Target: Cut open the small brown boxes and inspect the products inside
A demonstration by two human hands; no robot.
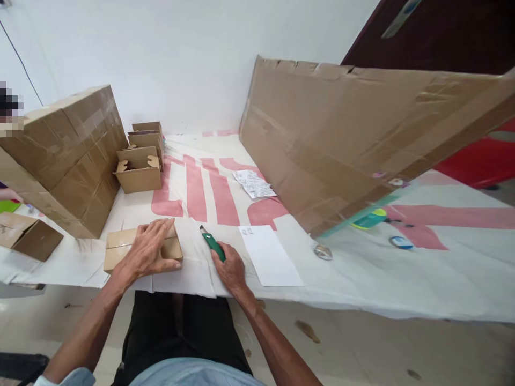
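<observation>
My left hand lies with fingers stretched over the top of a small closed cardboard box near the table's front edge. Its thumb rests along the box's right part. To the right of the box, my right hand is wrapped round a green utility knife, whose tip points away from me and to the left. The hand and knife are low over the tablecloth. Just right of that hand lies a white sheet of paper with small marks in its upper left corner.
Small open cardboard boxes stand in a row behind. Large cardboard panels rise on the left and a bigger cardboard sheet on the right. A scribbled paper, a tape roll and a blue-white round item lie on the cloth.
</observation>
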